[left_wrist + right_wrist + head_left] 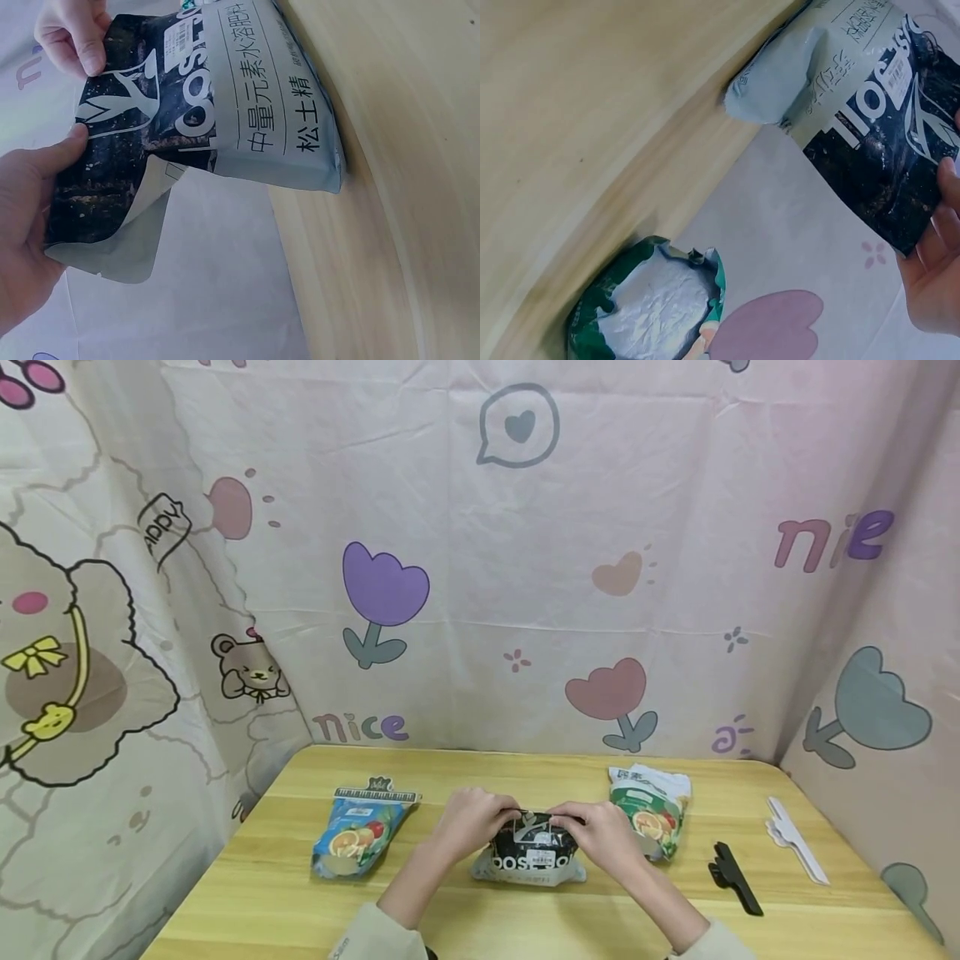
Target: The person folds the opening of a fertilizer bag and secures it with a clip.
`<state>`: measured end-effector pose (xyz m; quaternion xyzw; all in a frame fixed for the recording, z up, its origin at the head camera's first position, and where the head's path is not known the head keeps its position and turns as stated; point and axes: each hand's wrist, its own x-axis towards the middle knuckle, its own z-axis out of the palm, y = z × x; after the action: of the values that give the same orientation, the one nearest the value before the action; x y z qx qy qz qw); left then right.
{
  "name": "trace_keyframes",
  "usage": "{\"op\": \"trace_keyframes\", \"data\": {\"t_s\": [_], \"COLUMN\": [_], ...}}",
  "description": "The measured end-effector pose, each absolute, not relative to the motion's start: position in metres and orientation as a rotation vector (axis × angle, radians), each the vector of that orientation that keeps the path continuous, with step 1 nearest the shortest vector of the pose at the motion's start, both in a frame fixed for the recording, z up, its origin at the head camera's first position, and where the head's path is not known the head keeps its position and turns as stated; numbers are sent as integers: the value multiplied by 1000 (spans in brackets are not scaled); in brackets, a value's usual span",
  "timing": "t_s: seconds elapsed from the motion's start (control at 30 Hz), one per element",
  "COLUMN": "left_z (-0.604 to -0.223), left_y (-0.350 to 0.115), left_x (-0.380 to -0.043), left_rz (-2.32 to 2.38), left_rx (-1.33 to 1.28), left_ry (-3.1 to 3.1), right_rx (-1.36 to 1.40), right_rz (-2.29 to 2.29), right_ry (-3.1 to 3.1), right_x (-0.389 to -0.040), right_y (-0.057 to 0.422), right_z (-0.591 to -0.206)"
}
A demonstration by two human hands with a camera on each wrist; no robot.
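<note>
Wooden table, upright bag, top between fingers

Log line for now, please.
left hand, right hand: pinch black-grey bag; blue bag: clipped; green bag: unclipped; black clip, white clip: on table

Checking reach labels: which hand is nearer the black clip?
Right. The right hand grips the top of the bag, left of the black clip; the left hand grips it farther left, farther from the clip.

Glossy plastic-film black-and-grey bag, smooth wood-grain table, black clip perhaps matt plastic
</note>
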<state>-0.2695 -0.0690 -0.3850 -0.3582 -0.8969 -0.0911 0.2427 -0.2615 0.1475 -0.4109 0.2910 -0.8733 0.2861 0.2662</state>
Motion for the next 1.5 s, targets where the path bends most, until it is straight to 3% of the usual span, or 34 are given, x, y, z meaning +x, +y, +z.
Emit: {"op": "trace_keyframes", "data": {"t_s": [0.6, 1.5], "left_z": [-386, -381], "left_y": [-84, -100], "left_x": [-269, -270], "left_rz": [-504, -733], "left_rx": [-1000, -1007], "left_ry": [-2524, -2698], "right_rx": [844, 715], "right_rz": [846, 894], "right_ry": [-2376, -2566], "right_x": [-264, -261], "right_y": [158, 169], "right_z": [-408, -403]}}
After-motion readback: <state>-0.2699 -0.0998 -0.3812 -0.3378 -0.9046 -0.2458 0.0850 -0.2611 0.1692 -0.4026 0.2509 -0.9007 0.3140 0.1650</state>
